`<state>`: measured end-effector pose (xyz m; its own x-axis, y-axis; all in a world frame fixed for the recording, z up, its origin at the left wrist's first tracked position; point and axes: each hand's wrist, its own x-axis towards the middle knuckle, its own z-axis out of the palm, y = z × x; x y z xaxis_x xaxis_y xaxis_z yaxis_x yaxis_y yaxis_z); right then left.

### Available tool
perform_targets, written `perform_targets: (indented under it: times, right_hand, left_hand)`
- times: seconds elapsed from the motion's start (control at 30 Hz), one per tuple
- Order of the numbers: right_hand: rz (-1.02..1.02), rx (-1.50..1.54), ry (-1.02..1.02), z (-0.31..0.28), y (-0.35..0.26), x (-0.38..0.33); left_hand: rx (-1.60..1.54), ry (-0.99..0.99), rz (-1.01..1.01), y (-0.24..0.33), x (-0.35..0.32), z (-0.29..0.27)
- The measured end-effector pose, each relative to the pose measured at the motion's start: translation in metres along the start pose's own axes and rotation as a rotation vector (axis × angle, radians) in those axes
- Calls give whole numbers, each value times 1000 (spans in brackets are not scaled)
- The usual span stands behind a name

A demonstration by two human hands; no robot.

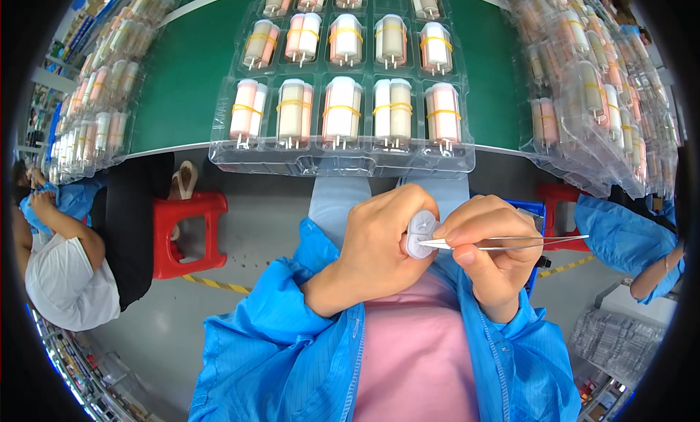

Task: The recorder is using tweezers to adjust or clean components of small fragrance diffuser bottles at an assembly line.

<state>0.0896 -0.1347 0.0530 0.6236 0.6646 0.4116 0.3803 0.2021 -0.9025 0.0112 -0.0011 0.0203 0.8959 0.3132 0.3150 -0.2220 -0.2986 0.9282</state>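
Note:
My left hand (383,240) is closed round a pair of joined light-grey cylinders (421,232), their round end faces turned toward my right hand. Most of their length is hidden in the fist. Between the thumb and fingers of my right hand (492,240) is a pair of slim metal tweezers (536,241). Their pointed tip meets the end face of the cylinders. Just beyond my hands, a clear plastic tray (343,162) holds similar paired cylinders in white, pink and beige, bound with yellow bands, several with thin pins at the near end.
The tray lies on a green table (186,79), overhanging its near edge. Stacked trays of cylinders (95,101) stand at the left, and more stacked trays (590,94) at the right. A red stool (211,236) and a seated person (73,276) are to my left; another person's blue sleeve (627,229) is right.

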Motion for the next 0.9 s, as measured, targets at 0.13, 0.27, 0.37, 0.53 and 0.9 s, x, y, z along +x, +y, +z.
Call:
perform_targets:
  times: [0.13, 0.27, 0.37, 0.53, 0.9]
  right_hand:
    - [-1, 32, 26, 0, -3, 2]
    - [-33, 40, 32, -2, -5, 7]
    - [-60, 21, 39, -2, -6, 9]
    - [-79, 13, 44, -2, -7, 10]
    - [-94, -30, 14, -2, -10, 13]
  left_hand:
    - [10, 1, 12, 4, 4, 0]
    - [0, -6, 32, 8, 11, -3]
    - [24, 5, 87, 8, 14, -4]
    - [42, 11, 110, 10, 15, -4]
    - [57, 5, 118, 11, 16, -6]
